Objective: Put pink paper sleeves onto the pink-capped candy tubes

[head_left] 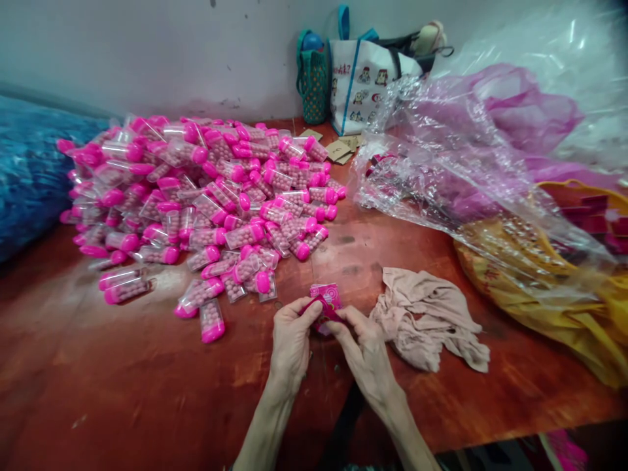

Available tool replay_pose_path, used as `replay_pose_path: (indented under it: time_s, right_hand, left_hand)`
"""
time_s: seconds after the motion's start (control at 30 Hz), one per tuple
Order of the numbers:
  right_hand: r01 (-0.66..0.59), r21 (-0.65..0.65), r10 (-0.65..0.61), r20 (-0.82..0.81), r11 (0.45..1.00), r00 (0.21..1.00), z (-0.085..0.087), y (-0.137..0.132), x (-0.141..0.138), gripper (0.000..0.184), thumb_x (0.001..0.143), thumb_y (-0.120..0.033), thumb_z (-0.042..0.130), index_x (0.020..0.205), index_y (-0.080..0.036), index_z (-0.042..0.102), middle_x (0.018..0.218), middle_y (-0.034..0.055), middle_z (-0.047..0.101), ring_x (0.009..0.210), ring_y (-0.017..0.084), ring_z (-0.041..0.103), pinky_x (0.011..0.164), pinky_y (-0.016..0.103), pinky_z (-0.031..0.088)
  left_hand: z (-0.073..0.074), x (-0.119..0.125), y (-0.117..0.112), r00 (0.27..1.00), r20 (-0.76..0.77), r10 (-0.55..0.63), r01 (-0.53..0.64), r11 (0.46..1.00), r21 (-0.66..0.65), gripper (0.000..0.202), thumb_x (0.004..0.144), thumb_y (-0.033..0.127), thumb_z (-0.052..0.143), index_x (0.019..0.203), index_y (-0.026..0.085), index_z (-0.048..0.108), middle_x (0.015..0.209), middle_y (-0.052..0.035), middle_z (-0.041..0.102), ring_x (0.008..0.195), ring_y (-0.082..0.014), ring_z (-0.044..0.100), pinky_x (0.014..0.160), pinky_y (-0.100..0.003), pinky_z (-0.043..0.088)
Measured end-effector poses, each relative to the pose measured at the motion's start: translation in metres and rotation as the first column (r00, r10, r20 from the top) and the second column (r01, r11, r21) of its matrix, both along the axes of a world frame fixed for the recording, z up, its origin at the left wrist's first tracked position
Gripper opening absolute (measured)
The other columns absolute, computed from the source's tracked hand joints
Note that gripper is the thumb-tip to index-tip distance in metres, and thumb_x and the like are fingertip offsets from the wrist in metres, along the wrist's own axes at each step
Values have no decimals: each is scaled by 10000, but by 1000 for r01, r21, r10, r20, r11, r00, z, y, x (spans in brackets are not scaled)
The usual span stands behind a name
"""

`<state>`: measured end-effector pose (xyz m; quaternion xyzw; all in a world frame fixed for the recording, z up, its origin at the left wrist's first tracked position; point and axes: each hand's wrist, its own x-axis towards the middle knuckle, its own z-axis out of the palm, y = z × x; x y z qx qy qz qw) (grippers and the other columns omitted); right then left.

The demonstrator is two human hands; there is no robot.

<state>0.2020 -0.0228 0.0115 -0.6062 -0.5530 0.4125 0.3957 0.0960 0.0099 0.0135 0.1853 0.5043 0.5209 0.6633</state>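
My left hand (292, 337) pinches a small pink printed packet (328, 296) between thumb and fingers, over the front middle of the table. On the packet's other side, my right hand (362, 340) grips its lower edge with thumb and fingertips. Pale swirls and circles cover its upper part, while the fingers hide much of the darker lower part. Whether it is a sleeve or a flat card I cannot tell. Left of and beyond my hands lies a large heap of clear tubes (210, 203) with bright pink caps, filled with small pink beads or balls.
A crumpled beige cloth (426, 317) lies right of my hands. Clear plastic wrap (432, 163) spreads over a yellow bag (530, 281) at the right. A white tote bag (358, 91), a green holder (313, 85) and cardboard pieces (338, 150) are near the wall; blue plastic (39, 170) bulges at left.
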Motion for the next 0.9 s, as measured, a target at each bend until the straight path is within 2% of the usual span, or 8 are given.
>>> replay_pose_path:
  time_s: [0.1,0.2,0.37,0.43,0.7,0.9]
  right_hand:
    - [54,-40,-55,-17,998,998,-1,1,-3,93,777,-235,597,720,-165,577,684,-9,573,625,127,507,580,221,363]
    - [82,-21,-82,-23,996,996,-3,1,-5,178,802,-198,561,628,-161,546,629,-11,548,596,122,494,566,221,358]
    - [57,186,-73,80,981,994,-3,-2,-10,220,822,-137,509,606,-167,483,607,-13,488,582,119,457,549,222,333]
    - [42,227,-68,109,973,992,-2,-3,-12,232,837,-135,481,609,-171,465,604,-11,477,580,121,456,545,225,330]
    - [-8,256,-30,145,967,989,1,-2,-18,248,875,-171,412,631,-180,452,590,-11,478,553,121,465,516,224,327]
    - [-8,233,-31,166,972,986,1,-4,-20,303,898,-214,375,610,-184,467,584,-7,468,553,122,458,505,227,324]
  left_hand:
    - [0,-1,-3,1000,-8,-11,11,1000,11,67,605,158,701,626,118,652,558,11,616,480,-69,511,495,-183,414]
    - [5,0,-6,999,-31,-31,32,999,28,67,624,162,690,613,116,642,529,18,593,450,-63,490,459,-177,394]
    - [7,-1,-4,1000,-14,5,-5,1000,13,91,574,150,718,588,118,634,523,26,587,444,-58,489,451,-170,399]
    - [6,-2,-3,1000,7,21,-20,1000,-13,122,535,151,738,594,116,637,538,19,602,452,-63,502,454,-172,408]
    - [4,-6,-2,999,46,-1,5,998,-70,155,517,173,745,575,103,619,492,9,579,381,-76,478,386,-194,388]
    - [3,-3,-4,998,34,62,-59,996,-68,182,528,166,739,509,112,566,469,32,546,415,-49,462,424,-160,378]
